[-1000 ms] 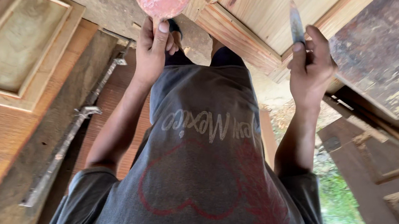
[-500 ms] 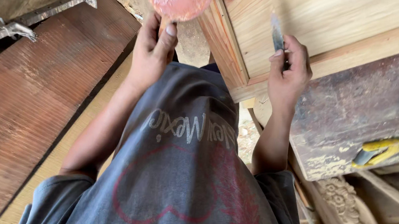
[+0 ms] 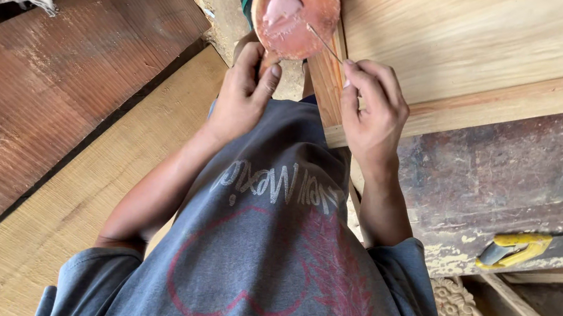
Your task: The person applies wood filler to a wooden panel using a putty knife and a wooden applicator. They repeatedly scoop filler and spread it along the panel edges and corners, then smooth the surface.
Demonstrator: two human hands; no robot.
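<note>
1. Since half a second ago, right hand (image 3: 371,112) brought inward from beside the bowl, thin blade (image 3: 324,43) now tipped into it rather than held upright and clear.
2. Left hand (image 3: 247,87) closed around the lower edge of a round reddish bowl (image 3: 297,11), thumb pressed up against its rim, fingers curled behind and mostly hidden.
3. Inside the bowl, a lump of pink paste (image 3: 281,8) sitting toward the left half, smeared across the rest.
4. Right hand pinching the blade between thumb and fingertips; handle hidden in the fist, probably a putty knife, though too little shown to be sure.
5. Blade tip touching the inside of the bowl near its right edge.
6. Bowl held in the air above a pale wooden panel (image 3: 492,41) on the right, just beside its edge.
7. Below that panel, a dark worn beam (image 3: 505,183), with a yellow handle (image 3: 515,249) lying against it.
8. Off to the left, a reddish plank (image 3: 40,102) and a lighter board (image 3: 77,212) side by side.
9. Grey shirt (image 3: 262,262) with a red heart outline filling the lower middle.
</note>
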